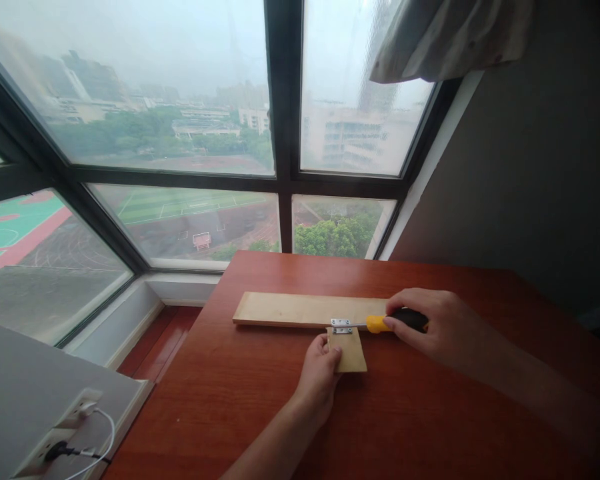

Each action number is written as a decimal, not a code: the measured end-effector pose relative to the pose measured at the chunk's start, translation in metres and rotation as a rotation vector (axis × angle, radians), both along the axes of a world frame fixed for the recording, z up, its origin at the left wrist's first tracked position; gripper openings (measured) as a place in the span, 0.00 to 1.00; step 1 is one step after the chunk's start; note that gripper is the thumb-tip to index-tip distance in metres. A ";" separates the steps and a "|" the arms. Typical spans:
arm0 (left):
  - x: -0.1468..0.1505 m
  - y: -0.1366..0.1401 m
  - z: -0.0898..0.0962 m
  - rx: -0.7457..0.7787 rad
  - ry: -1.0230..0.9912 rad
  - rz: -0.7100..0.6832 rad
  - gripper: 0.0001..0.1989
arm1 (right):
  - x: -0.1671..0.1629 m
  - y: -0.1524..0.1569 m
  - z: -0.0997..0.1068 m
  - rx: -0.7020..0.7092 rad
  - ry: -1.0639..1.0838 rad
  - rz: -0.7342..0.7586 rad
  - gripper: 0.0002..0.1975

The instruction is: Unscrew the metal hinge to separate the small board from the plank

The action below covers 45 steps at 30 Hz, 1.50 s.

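Note:
A long pale wooden board (290,309) lies across the table. At its near edge a small silver hinge (341,325) joins it to a small square wooden piece (351,353). My left hand (323,367) grips that small piece by its left side, thumb on top. In my right hand (423,320) is a screwdriver (379,324) with a yellow and black handle. It lies nearly level, pointing left, with its shaft over the hinge. Whether its tip touches a screw is too small to tell.
The reddish-brown table (220,413) ends on the left beside a low wall with power sockets (75,417) and plugged-in cables. Large windows with dark frames (285,180) stand behind the table. A curtain (450,40) hangs at the upper right.

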State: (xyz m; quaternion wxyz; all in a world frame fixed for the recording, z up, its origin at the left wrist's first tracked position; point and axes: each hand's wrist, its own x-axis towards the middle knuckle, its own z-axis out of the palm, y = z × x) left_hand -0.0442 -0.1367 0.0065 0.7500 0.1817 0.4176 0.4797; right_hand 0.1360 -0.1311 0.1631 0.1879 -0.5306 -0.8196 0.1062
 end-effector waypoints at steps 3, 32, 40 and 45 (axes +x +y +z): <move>0.001 0.001 -0.001 0.002 0.001 0.000 0.14 | 0.000 -0.001 0.002 -0.028 -0.023 -0.004 0.07; -0.001 0.000 -0.002 0.033 -0.028 -0.024 0.15 | -0.028 0.009 0.024 0.028 -0.168 0.170 0.06; -0.001 0.000 0.005 0.032 -0.023 -0.080 0.14 | -0.035 0.013 0.032 -0.104 0.008 0.329 0.11; -0.002 0.000 0.007 0.051 -0.034 -0.109 0.15 | -0.044 0.015 0.025 0.093 -0.139 0.070 0.15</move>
